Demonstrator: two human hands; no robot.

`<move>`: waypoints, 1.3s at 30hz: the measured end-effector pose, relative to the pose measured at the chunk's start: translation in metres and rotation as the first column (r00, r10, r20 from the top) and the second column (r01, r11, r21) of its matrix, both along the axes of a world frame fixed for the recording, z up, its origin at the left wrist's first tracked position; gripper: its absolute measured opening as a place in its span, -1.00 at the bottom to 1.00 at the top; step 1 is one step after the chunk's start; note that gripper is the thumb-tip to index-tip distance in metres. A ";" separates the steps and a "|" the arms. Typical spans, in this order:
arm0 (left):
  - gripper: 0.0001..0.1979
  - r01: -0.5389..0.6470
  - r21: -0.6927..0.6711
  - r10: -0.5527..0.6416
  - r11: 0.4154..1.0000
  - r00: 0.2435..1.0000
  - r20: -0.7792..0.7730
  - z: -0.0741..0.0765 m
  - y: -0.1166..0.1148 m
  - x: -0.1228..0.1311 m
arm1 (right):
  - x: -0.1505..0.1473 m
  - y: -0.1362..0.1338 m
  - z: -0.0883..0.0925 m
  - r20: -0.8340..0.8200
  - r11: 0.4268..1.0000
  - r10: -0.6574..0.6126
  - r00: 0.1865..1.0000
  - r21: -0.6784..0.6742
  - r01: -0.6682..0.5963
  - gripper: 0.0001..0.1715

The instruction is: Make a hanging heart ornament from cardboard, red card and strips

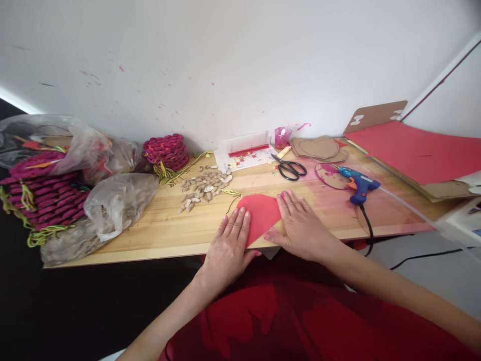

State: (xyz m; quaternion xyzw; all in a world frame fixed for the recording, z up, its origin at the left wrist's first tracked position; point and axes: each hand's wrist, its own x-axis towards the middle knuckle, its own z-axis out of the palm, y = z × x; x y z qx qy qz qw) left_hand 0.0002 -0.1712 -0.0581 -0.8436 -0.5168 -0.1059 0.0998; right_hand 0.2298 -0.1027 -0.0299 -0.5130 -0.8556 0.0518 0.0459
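Observation:
A red paper cut-out (pixel 262 215) with a rounded far edge lies at the front edge of the wooden table (pixel 161 238). My left hand (pixel 228 241) rests flat on its left side, fingers stretched out and the thumb near the table edge. My right hand (pixel 298 223) lies flat over its right side with the fingers extended and the thumb apart. Both hands partly cover the paper, so its full outline is hidden. Just beyond it are a few yellow-green and dark threads (pixel 232 193) and a spread of brownish shells or seed pods (pixel 206 185).
Black-handled scissors (pixel 289 168) lie past the paper. A blue glue gun (pixel 358 185) with its cord sits at right, near cardboard ovals (pixel 319 149) and red sheets (pixel 417 150). Star sequins lie on white paper (pixel 250 158). Purple woven pieces (pixel 165 152) and plastic bags (pixel 112 205) fill the left.

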 end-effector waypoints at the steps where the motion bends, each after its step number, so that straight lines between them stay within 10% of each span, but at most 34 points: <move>1: -0.11 -0.003 -0.004 0.003 1.000 1.000 -0.002 0.000 0.000 0.000 | 0.003 -0.002 0.002 0.007 0.999 -0.047 0.999 0.020 0.047 0.35; 4: -0.13 0.004 0.001 -0.004 1.000 1.000 -0.010 0.000 0.000 0.000 | -0.001 -0.008 0.009 -0.037 0.991 -0.083 0.996 0.106 0.086 0.27; 10: -0.24 0.041 0.048 -0.040 0.998 0.999 -0.037 -0.003 0.002 -0.005 | -0.025 -0.001 0.005 -0.151 0.917 0.381 0.912 -0.067 -0.394 0.11; 15: -0.18 0.078 0.054 -0.076 0.996 0.997 -0.031 -0.002 0.003 -0.010 | -0.003 0.014 0.009 -0.112 1.000 -0.013 0.994 0.005 0.014 0.20; 20: -0.26 0.147 0.052 -0.147 0.988 0.989 -0.003 -0.004 0.002 -0.015 | -0.005 0.001 0.014 -0.204 0.885 0.422 0.883 -0.120 -0.451 0.03; 25: -0.43 0.235 0.036 -0.237 0.971 0.969 0.065 0.006 0.000 -0.021 | -0.001 0.026 0.018 -0.209 0.992 0.046 0.977 -0.102 -0.069 0.06; 28: -0.54 0.247 0.121 -0.270 0.961 0.933 0.238 0.028 0.007 -0.031 | 0.012 0.040 0.029 -0.463 0.983 0.065 0.884 -0.123 -0.137 0.03; 33: -0.73 -0.120 0.251 -0.077 0.961 0.753 0.654 0.078 0.044 -0.038 | 0.010 0.045 0.047 -0.795 0.794 0.047 0.605 -0.338 -0.505 -0.08; 39: -0.54 -0.092 0.019 0.013 0.996 0.333 0.943 0.110 0.109 -0.029 | -0.025 0.067 0.056 -0.891 0.814 -0.332 0.310 -0.437 -0.384 -0.52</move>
